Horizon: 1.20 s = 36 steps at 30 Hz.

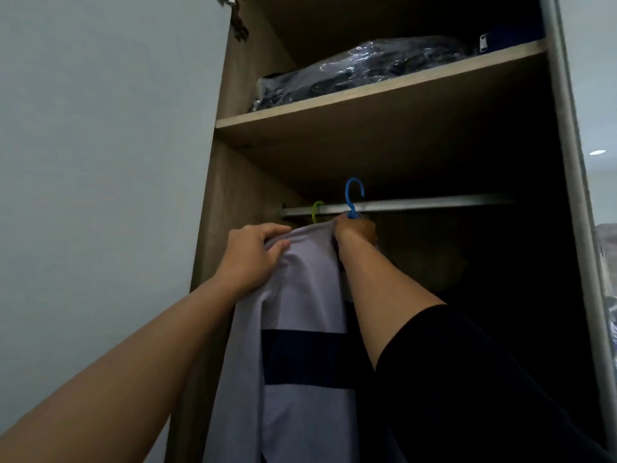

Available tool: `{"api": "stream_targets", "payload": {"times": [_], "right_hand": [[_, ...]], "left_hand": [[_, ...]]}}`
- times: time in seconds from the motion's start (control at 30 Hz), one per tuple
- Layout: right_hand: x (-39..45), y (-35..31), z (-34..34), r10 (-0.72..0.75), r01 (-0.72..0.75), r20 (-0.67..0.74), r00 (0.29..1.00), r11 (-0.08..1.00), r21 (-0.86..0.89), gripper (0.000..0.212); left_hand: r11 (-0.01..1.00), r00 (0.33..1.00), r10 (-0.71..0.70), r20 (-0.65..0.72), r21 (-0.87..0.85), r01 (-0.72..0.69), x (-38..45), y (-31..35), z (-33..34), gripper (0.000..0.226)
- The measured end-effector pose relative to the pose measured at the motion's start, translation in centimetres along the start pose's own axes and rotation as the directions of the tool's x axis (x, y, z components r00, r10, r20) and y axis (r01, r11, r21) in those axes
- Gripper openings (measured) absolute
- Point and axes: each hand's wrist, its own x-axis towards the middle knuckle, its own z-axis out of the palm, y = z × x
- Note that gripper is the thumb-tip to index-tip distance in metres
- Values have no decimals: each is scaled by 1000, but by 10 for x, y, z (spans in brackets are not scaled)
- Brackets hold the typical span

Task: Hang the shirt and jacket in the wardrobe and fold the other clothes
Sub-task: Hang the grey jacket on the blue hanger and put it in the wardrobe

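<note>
The right hand [355, 228] grips the neck of the blue hanger [353, 195], whose hook stands just above the rail [417, 205]. The pale shirt [307, 295] hangs from it at 6 o'clock, inside the wardrobe [233, 95]. The left hand [255, 252] pinches the shirt's shoulder at 9 o'clock of the right. 1 green hanger [317, 210] sits on the rail.

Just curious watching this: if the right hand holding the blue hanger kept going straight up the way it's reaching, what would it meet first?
Probably the metal rail. The right hand sits just below it, gripping the blue hanger whose hook already rises above the rail. Depth is unclear, so it might pass in front and reach the shelf underside.
</note>
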Motion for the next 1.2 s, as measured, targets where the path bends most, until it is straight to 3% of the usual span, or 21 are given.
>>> {"api": "stream_targets", "payload": {"times": [0.17,0.47,0.6,0.8,0.93,1.2], "right_hand": [[23,15,7,-28,28,6,1000,999,43,35],[46,53,8,7,-10,34,999,997,71,16],[40,49,0,-27,27,48,998,1000,2,32],[-18,46,-11,-182,195,71,981,915,-352,54],[-86,47,-19,-274,288,95,957,867,-406,52],[-217,68,-40,-295,313,112,949,835,-453,53]], "left_hand": [[999,1000,31,-2,-11,-31,10,-6,21,31],[999,994,49,95,-15,-47,6,-12,39,31],[999,994,38,104,-13,-37,3,-13,38,33],[999,999,-33,42,-25,34,-24,-19,21,40],[995,995,-101,15,22,100,-62,-23,-11,42],[973,974,-221,41,75,217,-157,-16,-88,39]]}}
